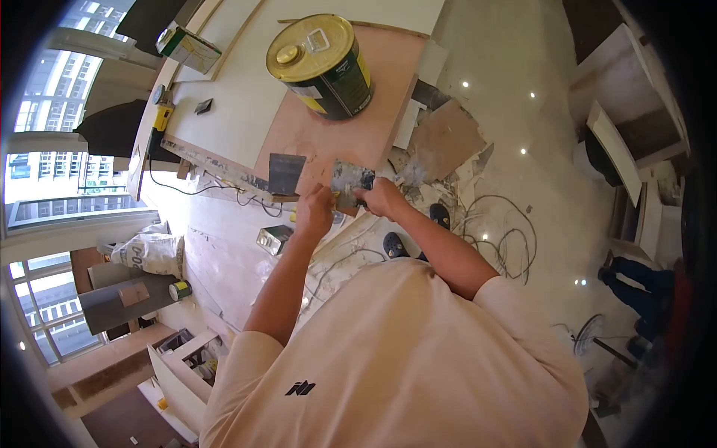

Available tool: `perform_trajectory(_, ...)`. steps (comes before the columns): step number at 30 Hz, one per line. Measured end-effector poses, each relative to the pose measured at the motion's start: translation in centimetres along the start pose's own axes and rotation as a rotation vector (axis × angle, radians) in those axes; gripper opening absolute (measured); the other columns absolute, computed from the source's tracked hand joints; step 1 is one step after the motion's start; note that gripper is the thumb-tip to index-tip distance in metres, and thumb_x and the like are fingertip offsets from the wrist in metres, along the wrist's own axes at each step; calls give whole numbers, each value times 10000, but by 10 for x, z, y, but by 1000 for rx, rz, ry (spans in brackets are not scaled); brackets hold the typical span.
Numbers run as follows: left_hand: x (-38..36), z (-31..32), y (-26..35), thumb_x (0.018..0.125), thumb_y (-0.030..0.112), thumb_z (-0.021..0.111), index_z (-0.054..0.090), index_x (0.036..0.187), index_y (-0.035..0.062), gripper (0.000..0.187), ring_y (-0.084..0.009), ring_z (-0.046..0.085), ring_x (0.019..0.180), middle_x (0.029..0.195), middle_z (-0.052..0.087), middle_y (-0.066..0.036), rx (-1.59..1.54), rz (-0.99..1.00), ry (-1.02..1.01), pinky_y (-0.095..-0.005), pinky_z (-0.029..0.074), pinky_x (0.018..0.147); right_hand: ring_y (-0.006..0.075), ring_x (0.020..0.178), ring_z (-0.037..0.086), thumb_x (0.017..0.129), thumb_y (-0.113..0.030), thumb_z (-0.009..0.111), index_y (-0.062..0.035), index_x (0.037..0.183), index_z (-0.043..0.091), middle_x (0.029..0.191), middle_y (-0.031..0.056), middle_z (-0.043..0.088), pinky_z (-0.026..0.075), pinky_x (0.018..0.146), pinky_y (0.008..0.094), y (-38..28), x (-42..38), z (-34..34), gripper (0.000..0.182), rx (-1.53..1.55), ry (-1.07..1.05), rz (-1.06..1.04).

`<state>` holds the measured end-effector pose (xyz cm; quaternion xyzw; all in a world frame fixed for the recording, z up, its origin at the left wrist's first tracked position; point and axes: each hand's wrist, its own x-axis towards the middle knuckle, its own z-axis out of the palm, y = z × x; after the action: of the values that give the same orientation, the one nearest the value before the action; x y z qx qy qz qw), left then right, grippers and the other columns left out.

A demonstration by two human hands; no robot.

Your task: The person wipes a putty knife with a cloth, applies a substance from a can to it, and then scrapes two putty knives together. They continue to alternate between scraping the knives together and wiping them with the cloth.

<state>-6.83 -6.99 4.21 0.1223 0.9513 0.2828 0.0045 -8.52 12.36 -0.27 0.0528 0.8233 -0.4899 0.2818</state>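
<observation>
My right hand (383,198) is closed on the edge of a flat, putty-smeared plate (351,179) with grey, white and dark patches. Beside it, my left hand (317,207) is closed near the plate's left edge. A small yellowish bit shows at its fingers, but I cannot make out what it is. Just beyond my left hand, a dark square pad (287,174) lies at the workbench corner. Past both hands stands a large green-and-yellow metal can (320,67) with a gold lid, upright on the pinkish bench board (299,134).
A smaller rectangular tin (188,51), a yellow power tool (162,116) with its cord, and a small dark block (203,107) are on the bench. Scrap boards (447,138) and looped cable (515,231) lie on the floor. Another person's legs (642,287) appear at right.
</observation>
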Motion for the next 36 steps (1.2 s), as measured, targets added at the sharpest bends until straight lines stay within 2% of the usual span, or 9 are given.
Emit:
perform_trajectory(8, -9, -1, 1, 785, 26, 606, 560, 812, 8, 57, -431, 578, 887, 884, 586, -197, 17, -20, -48, -485, 453, 731, 203, 438, 548, 877, -312, 669, 31, 860, 653, 594, 108, 611, 387, 384, 385, -10, -4, -8, 343, 81, -37, 21)
perform_trajectory(12, 23, 3, 10, 746, -26, 639, 535, 738, 17, 113, -420, 585, 791, 793, 563, -182, 73, 0, 115, -466, 456, 674, 217, 430, 547, 870, -312, 672, 30, 841, 650, 594, 112, 612, 401, 396, 388, -10, -7, -8, 344, 129, -102, 31)
perform_trajectory(15, 22, 2, 11, 745, -20, 628, 544, 742, 19, 93, -417, 591, 808, 800, 567, -184, 71, 0, 71, -467, 461, 696, 327, 630, 662, 839, -369, 686, 77, 750, 667, 637, 197, 650, 503, 627, 414, -20, -16, -14, 455, 70, -95, 77)
perform_trajectory(19, -1, 1, 10, 754, 32, 602, 568, 751, 24, 35, -409, 599, 822, 800, 584, -181, 103, -27, 8, -471, 464, 725, 219, 410, 533, 875, -355, 658, 34, 873, 655, 599, 111, 615, 407, 395, 390, -2, 0, -1, 390, -4, -17, 14)
perform_trajectory(25, 49, 11, 17, 768, 37, 599, 570, 729, 23, 51, -408, 590, 869, 855, 588, -191, 132, -61, 102, -478, 464, 740, 223, 441, 558, 863, -355, 667, 32, 850, 668, 608, 109, 626, 425, 419, 389, -11, -9, -11, 387, 75, -114, 28)
perform_trajectory(28, 19, 10, 17, 793, 77, 596, 582, 762, 16, 69, -412, 580, 898, 887, 598, -195, 126, -83, 85, -493, 457, 761, 232, 489, 598, 857, -348, 665, 22, 849, 679, 626, 120, 645, 462, 483, 386, -1, -1, 2, 370, -4, 42, -106)
perform_trajectory(31, 60, 12, 20, 761, 56, 624, 615, 763, 25, 33, -404, 580, 921, 881, 607, -178, 147, -188, 72, -502, 456, 779, 422, 932, 642, 828, -360, 687, 65, 941, 683, 934, 303, 656, 500, 821, 451, -16, -13, -15, 440, 41, -101, 34)
perform_trajectory(34, 66, 14, 18, 751, 56, 627, 637, 792, 29, 50, -406, 578, 918, 867, 613, -179, 135, -238, 80, -500, 455, 782, 262, 607, 662, 852, -333, 671, 14, 889, 689, 675, 144, 674, 501, 605, 385, -8, -9, -5, 350, -6, -12, -21)
perform_trajectory(36, 49, 13, 17, 770, 81, 617, 630, 807, 23, 70, -412, 579, 904, 870, 617, -186, 169, -107, 114, -487, 462, 772, 268, 601, 660, 848, -325, 675, 16, 874, 689, 667, 143, 671, 498, 593, 386, 10, 6, 10, 343, -20, 53, -94)
